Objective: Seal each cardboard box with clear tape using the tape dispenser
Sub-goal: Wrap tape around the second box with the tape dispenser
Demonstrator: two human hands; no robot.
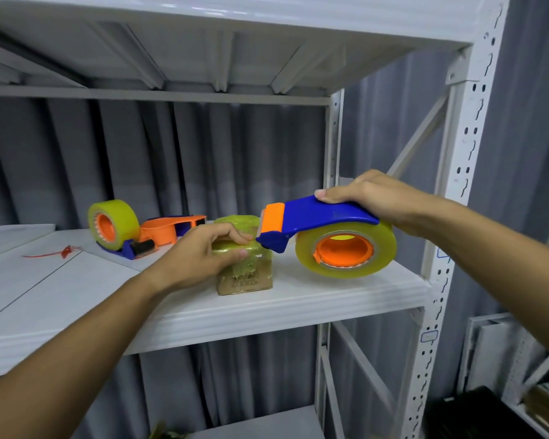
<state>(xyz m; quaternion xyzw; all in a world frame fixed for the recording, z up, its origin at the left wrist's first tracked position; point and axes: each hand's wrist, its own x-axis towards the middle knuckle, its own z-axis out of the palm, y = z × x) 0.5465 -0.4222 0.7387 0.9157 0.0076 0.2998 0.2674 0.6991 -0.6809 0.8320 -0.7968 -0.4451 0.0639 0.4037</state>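
Hands grip box (244,267) and dispenser (317,223).

A white metal shelf (267,308) crosses the middle of the frame, its perforated upright (466,160) at the right. Grey curtains (171,160) hang behind. A red string-like scrap (56,252) lies on the shelf at left. Dark, blurred items (476,410) sit at lower right.

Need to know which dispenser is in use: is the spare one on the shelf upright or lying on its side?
On its side: the spare dispenser lies on the shelf, its orange handle level, no hand on it.
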